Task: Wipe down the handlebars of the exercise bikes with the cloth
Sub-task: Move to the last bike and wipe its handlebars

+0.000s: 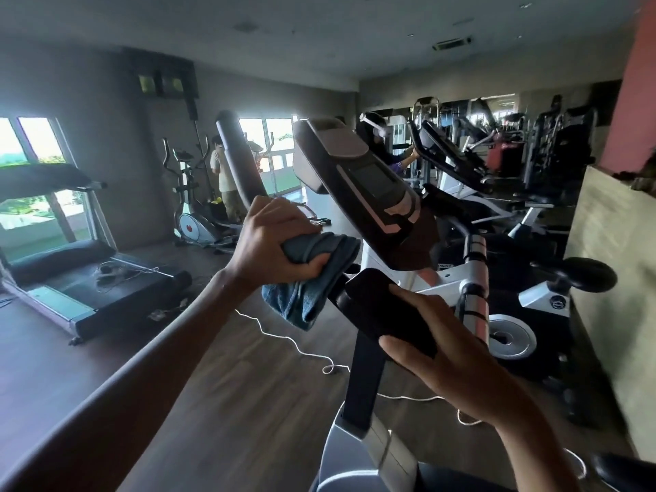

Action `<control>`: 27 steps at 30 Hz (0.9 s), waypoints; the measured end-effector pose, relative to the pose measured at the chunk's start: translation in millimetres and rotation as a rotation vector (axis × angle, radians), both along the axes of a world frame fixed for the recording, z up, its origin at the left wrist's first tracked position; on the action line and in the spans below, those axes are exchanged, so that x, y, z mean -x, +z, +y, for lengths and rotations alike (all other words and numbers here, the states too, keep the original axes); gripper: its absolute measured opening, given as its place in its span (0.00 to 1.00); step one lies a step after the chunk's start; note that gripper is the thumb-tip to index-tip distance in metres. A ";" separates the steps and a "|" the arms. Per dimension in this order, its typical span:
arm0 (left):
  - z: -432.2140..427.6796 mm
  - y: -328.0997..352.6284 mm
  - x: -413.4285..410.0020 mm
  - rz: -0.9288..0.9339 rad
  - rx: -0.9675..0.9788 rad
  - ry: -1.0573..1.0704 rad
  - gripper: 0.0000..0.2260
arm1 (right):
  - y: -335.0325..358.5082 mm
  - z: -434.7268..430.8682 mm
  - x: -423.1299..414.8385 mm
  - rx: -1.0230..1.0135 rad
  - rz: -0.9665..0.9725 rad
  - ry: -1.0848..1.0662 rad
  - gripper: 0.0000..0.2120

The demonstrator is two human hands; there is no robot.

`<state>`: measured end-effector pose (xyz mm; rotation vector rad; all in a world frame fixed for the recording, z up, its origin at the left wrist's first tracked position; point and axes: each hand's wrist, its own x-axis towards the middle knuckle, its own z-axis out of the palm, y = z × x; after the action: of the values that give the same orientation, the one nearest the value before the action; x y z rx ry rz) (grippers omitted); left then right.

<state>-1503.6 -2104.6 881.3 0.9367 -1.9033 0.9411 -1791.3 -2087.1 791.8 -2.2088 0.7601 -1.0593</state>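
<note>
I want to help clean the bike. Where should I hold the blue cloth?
Probably its bunched upper part, where the blue cloth is folded over the left handlebar, closing round it from above as the left hand does. The loose end hanging below would only flap without pressing on the bar.

Two hands (273, 239) (458, 353), one cloth (312, 278), one treadmill (71, 264), two people (223, 172) (378, 140).

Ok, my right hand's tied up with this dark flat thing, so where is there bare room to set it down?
Bare wood floor lies between the treadmill and the bike's post, crossed by a white cable. Right of the post it is crowded: a silver flywheel and the tan wall close in.
</note>
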 end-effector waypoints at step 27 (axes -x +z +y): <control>83.7 -62.6 195.5 0.502 -0.401 0.575 0.31 | -63.8 -100.5 47.0 0.431 -0.031 -0.184 0.20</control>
<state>-1699.1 -2020.9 818.7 1.8318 -1.4243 0.5465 -1838.3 -2187.6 728.0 -2.5049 0.7907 -1.4585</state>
